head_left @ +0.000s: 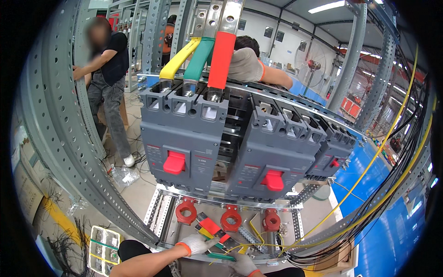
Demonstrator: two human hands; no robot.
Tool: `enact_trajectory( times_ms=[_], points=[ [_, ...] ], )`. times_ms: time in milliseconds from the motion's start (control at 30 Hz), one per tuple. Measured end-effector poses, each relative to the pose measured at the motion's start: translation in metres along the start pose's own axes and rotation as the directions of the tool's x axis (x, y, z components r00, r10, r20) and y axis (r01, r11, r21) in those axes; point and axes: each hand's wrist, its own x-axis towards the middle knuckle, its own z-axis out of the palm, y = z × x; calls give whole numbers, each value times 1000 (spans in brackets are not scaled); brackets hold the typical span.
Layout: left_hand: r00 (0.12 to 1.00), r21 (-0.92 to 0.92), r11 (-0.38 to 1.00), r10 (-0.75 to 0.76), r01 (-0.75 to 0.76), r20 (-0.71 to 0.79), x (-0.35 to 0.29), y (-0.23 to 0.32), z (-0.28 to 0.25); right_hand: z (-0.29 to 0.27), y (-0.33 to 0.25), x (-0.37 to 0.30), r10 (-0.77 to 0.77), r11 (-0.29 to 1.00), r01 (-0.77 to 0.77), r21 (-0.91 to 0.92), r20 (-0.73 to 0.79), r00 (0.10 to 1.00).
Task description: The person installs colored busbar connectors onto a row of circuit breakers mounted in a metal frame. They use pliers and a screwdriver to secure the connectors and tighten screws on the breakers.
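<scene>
My left hand (198,244), in a pale glove with an orange cuff, reaches low with its fingers stretched over flat metal busbars. One busbar (210,225) carries a red sleeve. Beside it, my right hand (242,264), gloved alike, has its fingers closed at the end of a green-sleeved busbar (221,255). Red ring-shaped current transformers (186,212) hang just beyond the hands. Above them stand large grey circuit breakers (180,143) with red handles. Yellow, green and red sleeved busbars (222,60) rise from the left breaker.
A perforated metal frame (122,203) surrounds the breakers. Another person's gloved hand (247,65) rests behind the upper rail. A co-worker (110,69) stands at the left. Black and yellow cables (392,171) hang at the right. A tray of small parts (104,249) lies at lower left.
</scene>
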Motion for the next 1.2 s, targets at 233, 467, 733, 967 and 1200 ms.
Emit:
enact_trajectory(
  times_ms=[233,467,733,967,1200],
  points=[
    [982,-206,977,-9,48,188,-13,-4,11,4,-6,-3,-72,940,98,-326,92,993],
    [898,65,960,277,-271,-342,-3,15,4,39,33,9,-217,875,349,-335,373,902],
    [925,200,936,327,-289,-195,13,-1,16,-13,1,-13,-295,945,308,-108,125,947],
    [927,181,910,374,-373,33,-32,11,15,-16,11,3,-97,943,46,-330,-138,986],
    [890,289,864,314,-413,332,-15,4,43,-3,12,0,12,928,-23,-373,-33,999]
  ],
)
